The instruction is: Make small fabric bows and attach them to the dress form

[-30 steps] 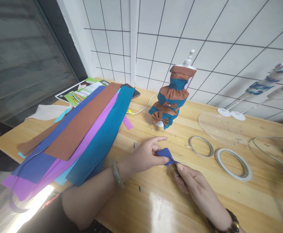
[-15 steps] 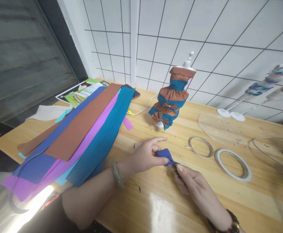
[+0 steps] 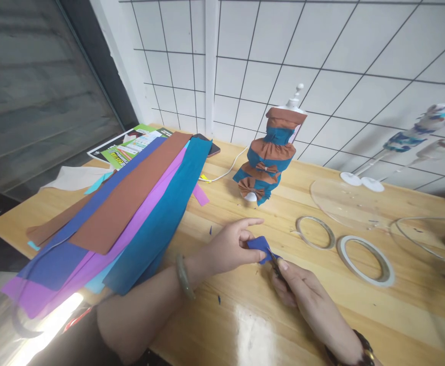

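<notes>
My left hand (image 3: 232, 243) pinches a small piece of blue crepe paper (image 3: 258, 245) between thumb and fingers, its index finger stretched out. In my right hand (image 3: 307, 290) is a small pair of scissors (image 3: 276, 264), mostly covered by the fingers. The blades meet the right edge of the blue piece. Just beyond my hands, a small dress form (image 3: 294, 102) stands upright, wearing a tiered brown and teal paper dress (image 3: 271, 150) with brown bows on its skirt.
Long strips of crepe paper (image 3: 131, 195) lie piled at left, over printed sheets (image 3: 140, 130) and beside a phone (image 3: 214, 148). Two tape rolls (image 3: 365, 260) and a clear round sheet (image 3: 335, 198) lie at right. Blue scraps (image 3: 219, 300) dot the wooden table (image 3: 192, 325).
The scissor blades have shifted slightly against the blue paper and look a little more parted. Both hands stay in nearly the same place.
</notes>
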Demonstrator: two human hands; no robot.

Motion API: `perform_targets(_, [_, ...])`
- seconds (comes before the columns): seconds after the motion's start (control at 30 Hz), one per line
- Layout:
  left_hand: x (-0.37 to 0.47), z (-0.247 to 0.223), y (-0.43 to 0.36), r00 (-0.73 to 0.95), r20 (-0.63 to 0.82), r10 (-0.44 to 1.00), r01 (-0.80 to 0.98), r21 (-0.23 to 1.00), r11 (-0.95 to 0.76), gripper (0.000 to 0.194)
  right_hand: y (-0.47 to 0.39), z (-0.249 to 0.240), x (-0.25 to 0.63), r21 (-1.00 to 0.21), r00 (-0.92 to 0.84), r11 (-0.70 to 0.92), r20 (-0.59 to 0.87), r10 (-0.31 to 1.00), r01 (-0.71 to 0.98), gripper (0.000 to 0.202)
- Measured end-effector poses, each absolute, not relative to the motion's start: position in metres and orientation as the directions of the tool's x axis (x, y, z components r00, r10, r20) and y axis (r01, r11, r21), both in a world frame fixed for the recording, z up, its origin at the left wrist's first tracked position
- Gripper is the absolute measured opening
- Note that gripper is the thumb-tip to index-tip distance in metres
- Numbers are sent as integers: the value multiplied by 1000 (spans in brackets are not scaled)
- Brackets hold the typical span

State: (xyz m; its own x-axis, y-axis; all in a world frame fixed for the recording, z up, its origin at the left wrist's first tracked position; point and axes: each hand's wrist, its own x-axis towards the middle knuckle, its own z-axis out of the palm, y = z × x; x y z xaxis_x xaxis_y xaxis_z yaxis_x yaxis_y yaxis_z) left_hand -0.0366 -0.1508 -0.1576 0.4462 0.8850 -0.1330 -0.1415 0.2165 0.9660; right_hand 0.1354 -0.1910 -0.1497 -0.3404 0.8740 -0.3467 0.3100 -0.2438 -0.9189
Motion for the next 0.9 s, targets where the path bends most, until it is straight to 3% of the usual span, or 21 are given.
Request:
perform_targets(0.6, [-30, -156, -151, 409, -190, 893, -238, 922, 305, 67, -190, -150, 129, -931, -338, -346, -365, 868, 117, 40])
perform_targets(0.9, [-30, -154, -151, 395, -199, 897, -253, 915, 315, 66, -190, -151, 131, -935, -320, -312, -352, 880, 169, 45])
